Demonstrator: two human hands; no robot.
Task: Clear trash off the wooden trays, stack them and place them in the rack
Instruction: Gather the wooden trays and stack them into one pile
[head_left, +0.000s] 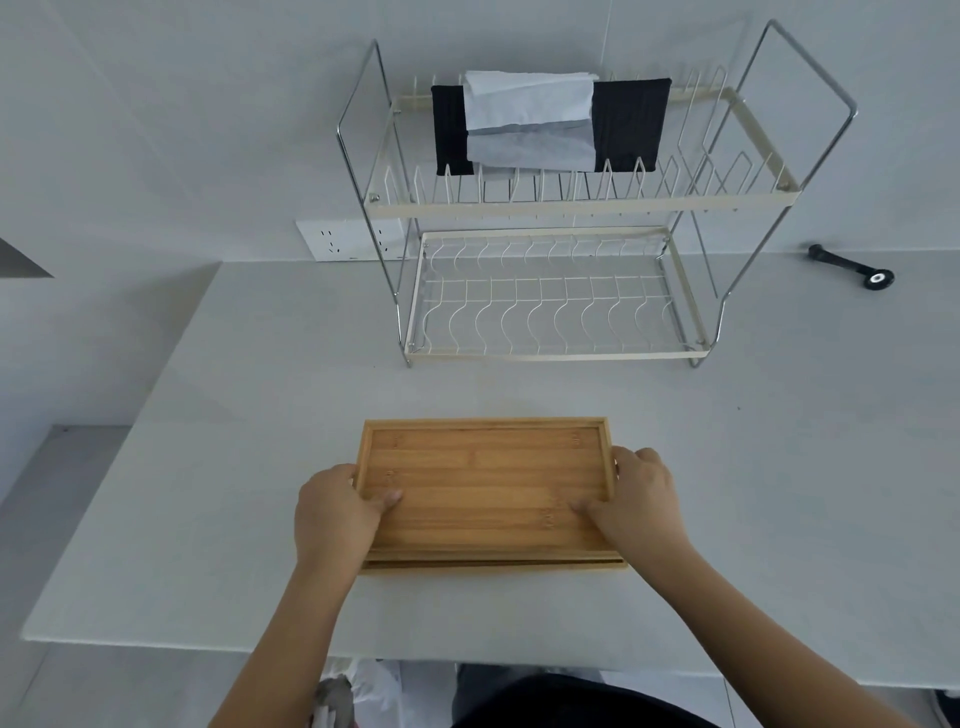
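Note:
A stack of wooden trays (485, 467) lies on the white counter in front of me, with a lower tray's edge showing under the top one at the near side. The top tray is bare inside. My left hand (335, 512) grips the stack's left end, thumb lying inside the top tray. My right hand (636, 501) grips the right end the same way. A two-tier wire rack (556, 291) stands behind the trays against the wall. Its lower tier is bare wire.
On the rack's upper tier rest a black cloth (631, 122) and a folded white cloth (530, 124). A black tool (852, 267) lies at the far right of the counter (234, 467). A wall socket (332, 240) sits left of the rack. A white bag (374, 691) hangs below the counter's near edge.

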